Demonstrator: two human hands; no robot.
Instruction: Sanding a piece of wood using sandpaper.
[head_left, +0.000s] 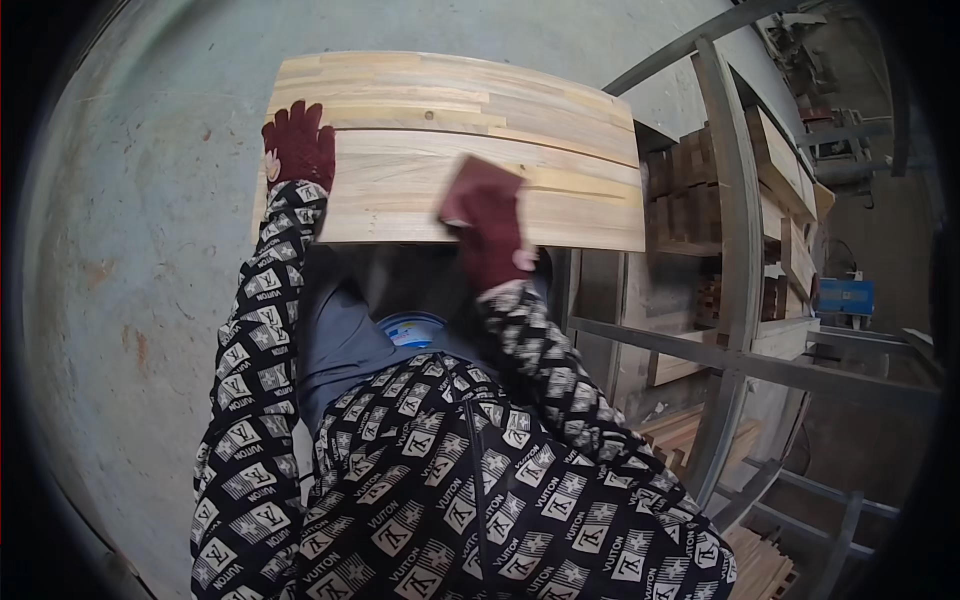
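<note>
One pale wooden panel (390, 185), taken as reference; grain runs left to right, with a dark seam (400, 131) along it. Whether this is two boards side by side or one grooved piece: cannot tell. What bears the panel's weight: not shown.

Left hand (298, 145), maroon glove: palm down at the panel's left end, across the seam; fingers a little spread, gripping nothing. Right hand (492, 240), same glove: at the near edge of the panel, right of its middle, with a flat reddish-brown pad (482, 188) over the near part. Right fingers seem closed on the pad; blur hides each one. Pad-to-wood contact: cannot tell.

Right of the panel: metal rack (735, 250) and stacked wood pieces (690, 200). Left of it: grey floor (150, 250).

Step in hand, judged: rubbing the panel's face with the pad. Technique notes: keep the pad flat, pressure even across its face; tipping would probably score the wood or round the near edge. Strokes best follow the grain, overlapping, and ease off at the right end. Seam and knot (429, 115) deserve lighter passes, since a pad corner might catch. Left palm should bear down steadily, clear of the stroke, lest the panel slide.
</note>
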